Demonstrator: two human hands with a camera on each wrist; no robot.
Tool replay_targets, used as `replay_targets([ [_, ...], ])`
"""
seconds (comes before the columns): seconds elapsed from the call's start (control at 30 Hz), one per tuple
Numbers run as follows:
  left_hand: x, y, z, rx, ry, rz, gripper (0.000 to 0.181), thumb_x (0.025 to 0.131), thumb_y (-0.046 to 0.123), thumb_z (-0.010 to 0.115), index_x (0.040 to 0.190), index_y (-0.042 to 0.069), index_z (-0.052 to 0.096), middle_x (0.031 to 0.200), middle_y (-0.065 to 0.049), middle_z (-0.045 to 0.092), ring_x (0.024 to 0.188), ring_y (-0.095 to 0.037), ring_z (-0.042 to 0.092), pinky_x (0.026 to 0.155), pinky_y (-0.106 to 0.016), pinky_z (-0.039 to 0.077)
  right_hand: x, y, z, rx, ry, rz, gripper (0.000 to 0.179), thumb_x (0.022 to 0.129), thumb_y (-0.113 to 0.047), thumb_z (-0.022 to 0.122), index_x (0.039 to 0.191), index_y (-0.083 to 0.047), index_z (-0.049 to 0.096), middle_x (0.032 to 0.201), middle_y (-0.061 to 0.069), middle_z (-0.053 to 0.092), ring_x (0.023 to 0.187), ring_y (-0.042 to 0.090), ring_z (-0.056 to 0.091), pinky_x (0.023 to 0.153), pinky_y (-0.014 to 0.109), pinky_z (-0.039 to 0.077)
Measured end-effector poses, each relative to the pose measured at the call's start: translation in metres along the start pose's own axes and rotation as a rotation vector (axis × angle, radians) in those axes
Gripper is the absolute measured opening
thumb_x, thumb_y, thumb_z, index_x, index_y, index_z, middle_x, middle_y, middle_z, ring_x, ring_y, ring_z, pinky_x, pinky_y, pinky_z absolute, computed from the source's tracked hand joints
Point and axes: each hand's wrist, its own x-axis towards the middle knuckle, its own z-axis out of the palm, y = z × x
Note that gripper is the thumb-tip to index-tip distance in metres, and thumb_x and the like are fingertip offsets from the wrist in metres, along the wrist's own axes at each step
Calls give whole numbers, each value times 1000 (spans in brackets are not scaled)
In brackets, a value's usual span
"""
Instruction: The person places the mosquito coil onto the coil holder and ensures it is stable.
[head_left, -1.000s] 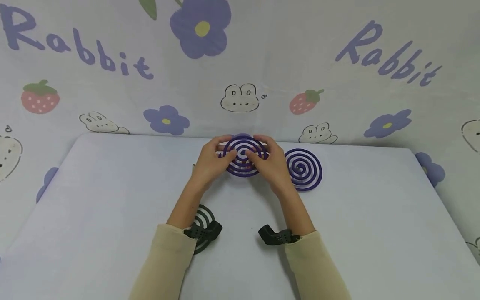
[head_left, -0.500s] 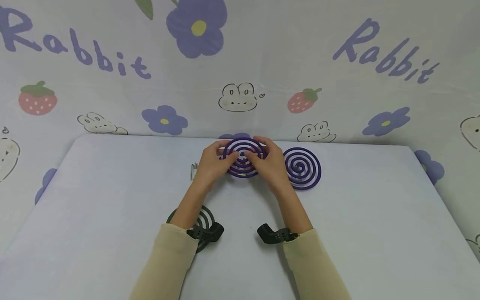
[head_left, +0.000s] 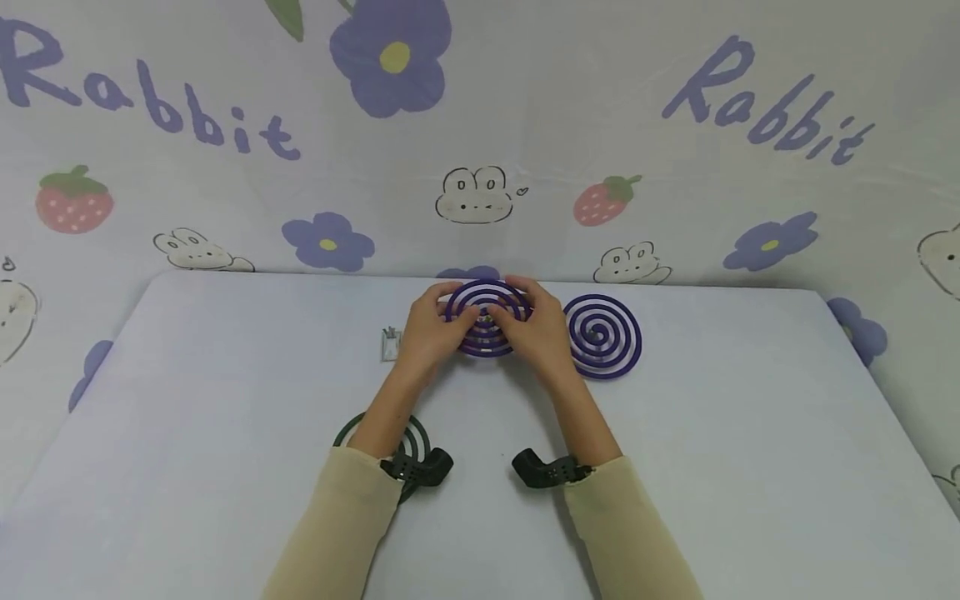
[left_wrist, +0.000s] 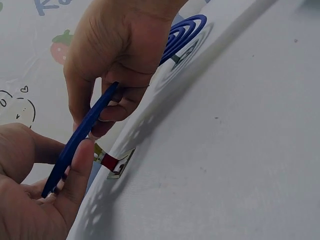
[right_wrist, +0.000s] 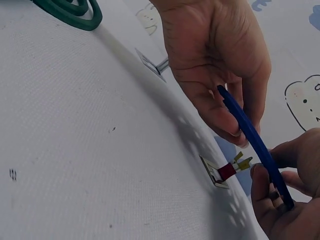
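Observation:
A dark blue-purple mosquito coil [right_wrist: 257,145] is held between both hands over the far middle of the table. My left hand [head_left: 433,335] pinches its left side and my right hand [head_left: 538,333] its right side, thumbs on the near face near the centre. In both wrist views the coil appears tilted and edge-on. Just below it, a small metal coil stand [right_wrist: 227,171], coloured red and yellow, stands on the table with its upper tip right by the fingers. The head view shows only bits of this stand through the coil's gaps.
To the right, a second blue-purple coil [head_left: 597,335] sits raised on a stand. A silver coil stand [head_left: 390,332] is left of my left hand. Under my left forearm lies a green coil [head_left: 427,437], partly covered. A patterned cloth [head_left: 555,125] hangs behind the white table [head_left: 750,433].
Both hands have come down slightly with the coil, still gripping it. My left forearm has shifted a little right, uncovering the silver stand and more of the green coil.

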Motion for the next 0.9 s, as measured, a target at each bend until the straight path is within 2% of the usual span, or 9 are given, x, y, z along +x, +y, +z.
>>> replay_targets([
  [0.13,0,-2,3,1,14,0,54,98,13,72,147,3,55,135,-29,69,126,-39,69,107,-49,57,1,2,1,-33,13,-29,51,94,-16,78,143,-7,64,139,18,71,129,33,66,116,46,49],
  [0.43,0,-5,7,18,17,-4,54,98,19,73,146,2,55,135,-28,69,125,-38,70,106,-45,58,0,4,-1,-53,14,-30,50,94,-15,77,142,-6,65,142,17,69,134,33,64,119,45,46],
  [0.9,0,-5,6,8,11,-30,54,97,16,74,147,4,55,136,-27,69,127,-37,69,110,-47,55,1,4,-1,-32,-4,-26,51,95,-14,77,143,-4,64,144,16,68,137,31,63,122,43,45],
])
